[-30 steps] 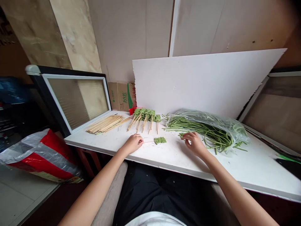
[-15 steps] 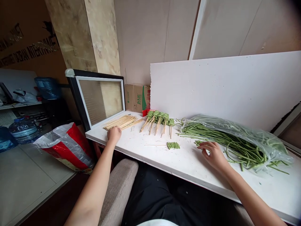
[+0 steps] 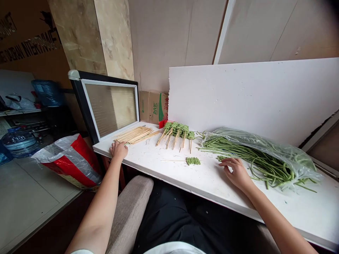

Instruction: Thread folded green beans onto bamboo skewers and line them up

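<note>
My left hand (image 3: 118, 150) is at the near-left end of a pile of wooden skewers (image 3: 136, 134), fingers bent and slightly apart at the skewer tips. No skewer shows clearly in its grip. My right hand (image 3: 236, 171) rests low over the table with fingers arched and a gap between thumb and forefinger. Its fingertips are at a small bunch of cut green beans (image 3: 220, 158), partly covered by the hand. Between the hands lies one skewer threaded with a row of folded green beans (image 3: 193, 161), its bare stick pointing left. Finished bean skewers (image 3: 178, 129) are stacked behind it.
A clear plastic bag (image 3: 296, 155) of long green beans (image 3: 238, 150) lies on the right of the white table (image 3: 212, 183). A framed panel (image 3: 111, 107) and a cardboard box (image 3: 152, 107) stand at the back left. A red and white sack (image 3: 71, 162) sits on the floor.
My left hand has moved left along the skewer pile, to the skewers' near ends. My right hand stays by the small bunch of beans. The view has shifted slightly.
</note>
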The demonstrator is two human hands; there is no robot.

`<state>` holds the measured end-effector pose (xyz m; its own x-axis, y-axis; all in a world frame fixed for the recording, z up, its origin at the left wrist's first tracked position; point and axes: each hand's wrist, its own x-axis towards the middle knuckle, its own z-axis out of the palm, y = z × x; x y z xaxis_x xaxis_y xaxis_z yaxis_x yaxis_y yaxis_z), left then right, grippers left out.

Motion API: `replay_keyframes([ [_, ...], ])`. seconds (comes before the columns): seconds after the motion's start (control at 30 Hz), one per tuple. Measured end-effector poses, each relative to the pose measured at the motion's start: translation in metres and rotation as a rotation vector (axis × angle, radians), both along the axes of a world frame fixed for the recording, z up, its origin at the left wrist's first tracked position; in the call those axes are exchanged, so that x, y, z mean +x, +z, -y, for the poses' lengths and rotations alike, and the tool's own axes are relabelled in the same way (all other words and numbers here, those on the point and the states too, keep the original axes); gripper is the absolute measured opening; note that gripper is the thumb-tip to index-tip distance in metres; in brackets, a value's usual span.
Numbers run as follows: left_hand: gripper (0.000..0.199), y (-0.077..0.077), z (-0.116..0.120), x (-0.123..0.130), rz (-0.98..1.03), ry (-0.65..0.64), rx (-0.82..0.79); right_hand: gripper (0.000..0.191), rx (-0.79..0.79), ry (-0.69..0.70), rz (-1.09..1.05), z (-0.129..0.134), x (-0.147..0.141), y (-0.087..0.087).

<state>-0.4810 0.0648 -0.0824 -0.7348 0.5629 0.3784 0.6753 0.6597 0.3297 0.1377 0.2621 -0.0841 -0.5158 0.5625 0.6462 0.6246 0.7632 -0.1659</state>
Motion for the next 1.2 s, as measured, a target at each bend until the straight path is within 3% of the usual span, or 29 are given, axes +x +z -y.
replay_keyframes([
  [0.23,0.033,0.005,0.000,-0.006,-0.014,-0.017,-0.009,0.032,-0.021,-0.001,-0.010,0.002,-0.001,0.000],
  [0.5,0.033,0.017,-0.008,0.006,-0.001,-0.094,0.063,0.033,-0.035,0.007,-0.032,0.000,0.001,-0.002],
  [0.83,0.033,0.057,-0.014,0.006,0.077,-0.099,0.498,0.033,-0.048,0.010,-0.029,0.000,0.000,-0.002],
  [1.03,0.028,0.065,-0.012,-0.005,0.010,-0.141,0.787,0.033,-0.083,0.023,-0.039,0.001,0.000,-0.002],
  [1.2,0.033,0.068,-0.008,-0.012,0.114,-0.053,0.943,0.032,-0.093,0.025,-0.053,0.002,0.000,0.000],
])
